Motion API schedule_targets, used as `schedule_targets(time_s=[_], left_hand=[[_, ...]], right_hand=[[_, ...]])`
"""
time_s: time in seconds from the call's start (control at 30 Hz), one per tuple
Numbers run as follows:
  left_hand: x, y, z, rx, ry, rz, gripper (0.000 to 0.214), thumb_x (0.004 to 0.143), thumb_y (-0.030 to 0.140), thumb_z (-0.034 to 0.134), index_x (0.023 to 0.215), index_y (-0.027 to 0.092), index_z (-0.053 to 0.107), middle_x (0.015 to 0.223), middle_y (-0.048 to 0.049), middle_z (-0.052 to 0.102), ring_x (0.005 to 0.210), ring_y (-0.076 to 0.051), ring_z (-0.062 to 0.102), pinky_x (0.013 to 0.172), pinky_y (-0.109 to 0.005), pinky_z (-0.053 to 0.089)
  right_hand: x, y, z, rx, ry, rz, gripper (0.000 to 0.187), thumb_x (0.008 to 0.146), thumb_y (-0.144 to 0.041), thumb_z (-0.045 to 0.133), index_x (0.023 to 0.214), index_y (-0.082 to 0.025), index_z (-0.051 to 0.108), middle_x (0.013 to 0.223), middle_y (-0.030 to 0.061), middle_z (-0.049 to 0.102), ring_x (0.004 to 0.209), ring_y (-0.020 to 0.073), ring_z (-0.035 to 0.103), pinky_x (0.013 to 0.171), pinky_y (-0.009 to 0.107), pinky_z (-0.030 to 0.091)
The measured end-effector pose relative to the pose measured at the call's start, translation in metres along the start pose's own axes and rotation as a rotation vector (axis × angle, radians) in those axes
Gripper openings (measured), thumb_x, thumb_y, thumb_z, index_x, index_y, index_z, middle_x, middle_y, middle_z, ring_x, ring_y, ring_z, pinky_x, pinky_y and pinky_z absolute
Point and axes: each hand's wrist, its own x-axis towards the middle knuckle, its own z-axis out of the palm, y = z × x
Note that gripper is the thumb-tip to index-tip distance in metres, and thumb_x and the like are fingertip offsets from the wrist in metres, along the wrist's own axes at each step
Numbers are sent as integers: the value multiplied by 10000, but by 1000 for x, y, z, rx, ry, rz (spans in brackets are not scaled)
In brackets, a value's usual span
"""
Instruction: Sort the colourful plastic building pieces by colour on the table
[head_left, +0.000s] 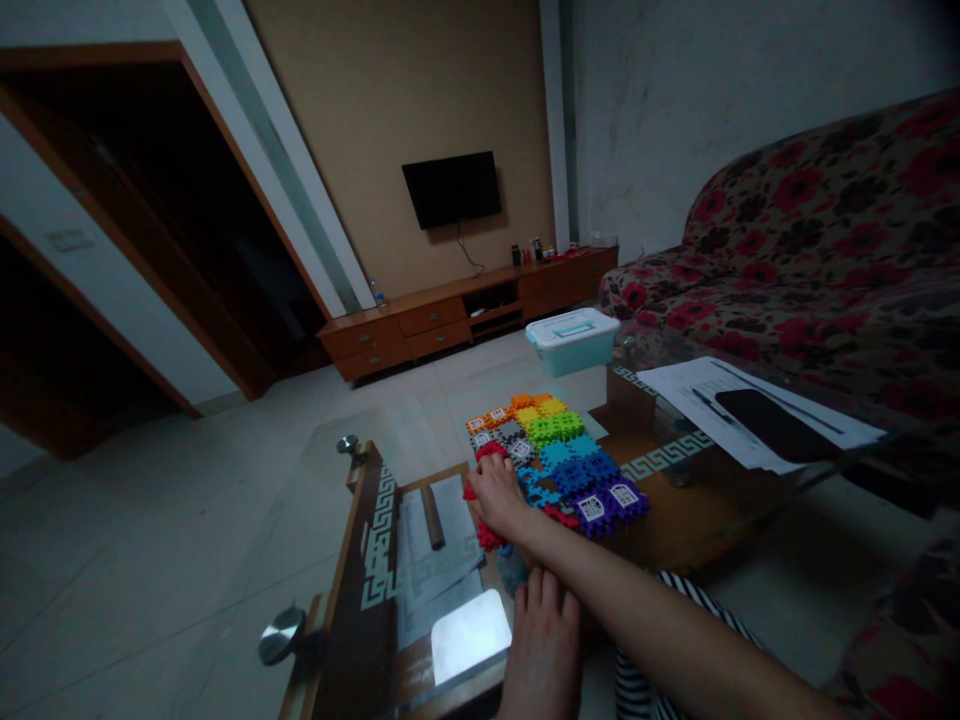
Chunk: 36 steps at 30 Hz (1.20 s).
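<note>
A mat of interlocked toy blocks (pixel 559 450) in orange, yellow, green, blue and purple lies on the glass coffee table (pixel 360 560). My right hand (pixel 496 497) reaches in from the lower right and rests at the mat's left edge. Its fingers curl over red blocks (pixel 489 538) that stick out above and below the hand. My left hand does not show. What looks like a bare foot (pixel 544 640) lies flat at the table's near edge, beside striped trousers (pixel 660 600).
Papers with a dark phone (pixel 772 425) on top lie on the table's right end. A flowered sofa (pixel 810 250) stands behind them. A teal-lidded plastic box (pixel 574 340) sits on the floor. A TV (pixel 452 188) hangs above a low wooden cabinet (pixel 465 310).
</note>
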Motion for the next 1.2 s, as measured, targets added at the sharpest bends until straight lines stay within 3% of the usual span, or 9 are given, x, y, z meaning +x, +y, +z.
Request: schedule_targets(time_s=[0.13,0.43,0.6,0.7,0.9,1.03,1.2], left_hand=[[-1,-1,4,4,36,20,531,840,189,609,1358,255,510,1337,-100,518,1233,-305,464,1007,-475,450],[-3,1,-7,-13,24,17,558,846,165,578,1389,249,481,1330,-110,522,1228,-307,473,1001,-484,454],[-1,2,-16,-60,-6,12,480,835,128,561,1301,241,558,1301,-99,542,1207,-284,493,999,-470,464],[0,1,-27,-115,-10,-6,476,798,86,558,1252,223,587,1347,-108,521,1232,-282,481,1003,-449,466],[1,-15,-59,-152,157,-208,576,725,-39,443,1226,204,591,1416,-106,464,1321,-266,408,1081,-438,383],[8,-34,-72,-160,162,-391,593,748,-34,437,1295,175,534,1384,-123,484,1281,-248,455,1050,-386,399],[17,-54,-71,-163,127,-539,559,783,16,500,1317,179,501,1388,-134,495,1290,-261,460,1017,-388,392]], right_hand=[[2,-1,-1,-19,-25,-20,223,859,-207,567,1048,-156,672,1113,149,607,1100,289,464,920,420,358],[6,1,0,-42,-39,-59,211,845,-145,557,985,-177,711,1053,128,637,1065,284,474,873,413,354],[10,4,-5,26,101,-125,223,949,-211,482,950,-213,705,991,76,659,1051,242,472,895,388,336],[9,13,-15,62,191,-74,183,942,-211,512,955,-216,695,999,59,656,1028,224,486,870,356,347],[0,42,-25,33,188,10,212,932,-176,501,980,-212,704,977,71,641,984,230,499,851,337,365],[-9,45,-24,-24,162,-44,216,924,-172,503,954,-214,713,985,85,638,995,245,491,859,350,364],[-17,38,-24,-57,86,-45,223,920,-166,505,935,-209,724,1000,99,649,1013,257,496,850,359,365]])
